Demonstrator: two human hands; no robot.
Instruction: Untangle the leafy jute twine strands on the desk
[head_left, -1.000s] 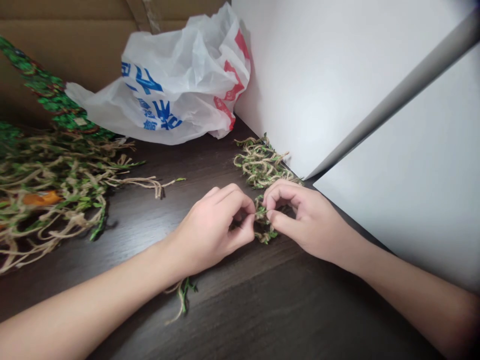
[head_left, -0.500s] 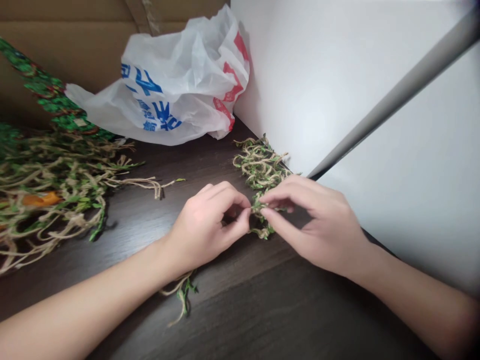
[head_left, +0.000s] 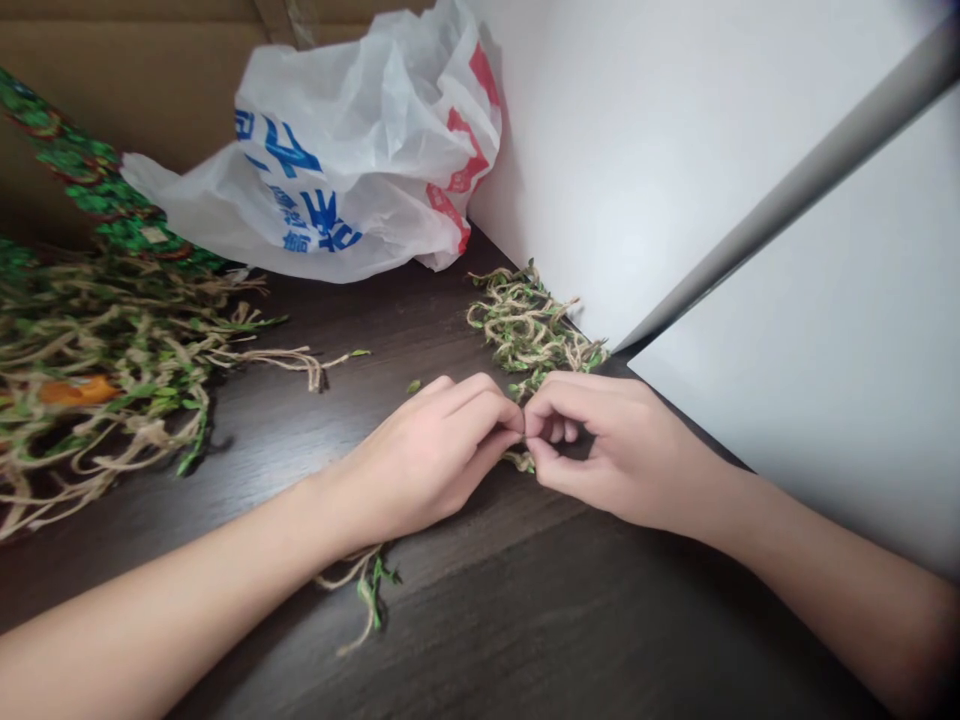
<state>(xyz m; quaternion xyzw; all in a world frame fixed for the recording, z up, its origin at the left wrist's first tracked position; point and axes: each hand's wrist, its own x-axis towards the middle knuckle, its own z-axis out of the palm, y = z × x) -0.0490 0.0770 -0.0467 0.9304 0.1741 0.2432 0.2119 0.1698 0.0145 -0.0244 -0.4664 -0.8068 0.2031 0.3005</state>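
two bare hands met near the middle of the frame, your left hand (head_left: pixel 424 460) and your right hand (head_left: pixel 622 450) drawn together over a dark wood tabletop (head_left: pixel 570 620). your left fingers (head_left: pixel 487 410) were curled closed and your right thumb and forefinger (head_left: pixel 544 450) pinched inward, so the fingertips of both hands nearly touched around a thin strand of jute twine with green leaves (head_left: pixel 521 460); the grip itself was mostly hidden, though the pinch looked firm and seemed meant to keep that strand from slipping. the strand seemed to run from a tangled bundle of leafy twine (head_left: pixel 529 325) just beyond your fingers, lying in the corner against a white board (head_left: pixel 675 160), which probably kept it gathered. a loose tail of twine (head_left: pixel 367 590) lay under your left wrist, at lower centre. at the left of the frame sat a much larger heap of leafy twine (head_left: pixel 97 400), with a crumpled white plastic bag (head_left: pixel 352 150) printed in blue and red at upper centre, before a cardboard box (head_left: pixel 127 60).
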